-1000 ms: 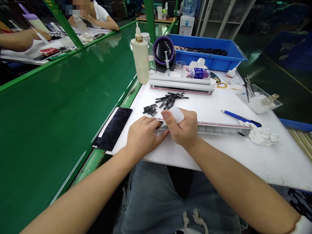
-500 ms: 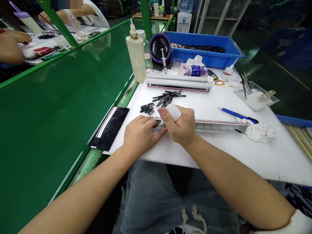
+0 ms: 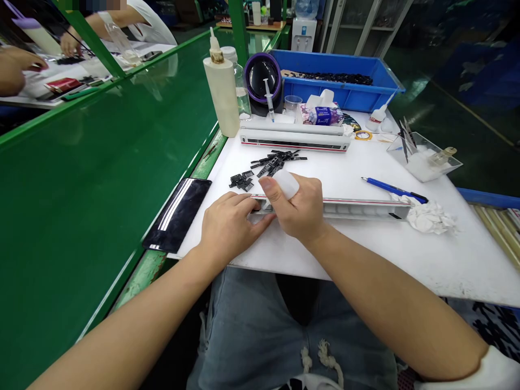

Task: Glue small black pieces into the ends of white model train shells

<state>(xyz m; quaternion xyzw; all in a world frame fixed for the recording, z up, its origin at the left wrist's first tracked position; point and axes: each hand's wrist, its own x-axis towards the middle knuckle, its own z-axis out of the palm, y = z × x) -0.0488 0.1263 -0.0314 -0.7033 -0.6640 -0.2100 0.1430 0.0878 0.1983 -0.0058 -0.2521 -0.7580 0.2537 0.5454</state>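
A long white model train car shell with a red stripe lies across the near part of the table, its hollow inside facing me. My left hand has its fingers and thumb closed on the shell's left end. Wrapped in my right hand is a small white squeeze bottle, its base pointing up and its tip hidden low at the shell. Small black plastic parts lie in a loose pile just beyond my hands. A second train car shell rests farther back.
To the left lies a dark phone. A big cream bottle, a blue bin and a tissue box stand behind. At right are a blue pen, crumpled tissue and a clear tray.
The view has shifted slightly, so table items sit a little farther left. Both hands keep their hold on the shell and the squeeze bottle. A co-worker's hand at the far left has moved.
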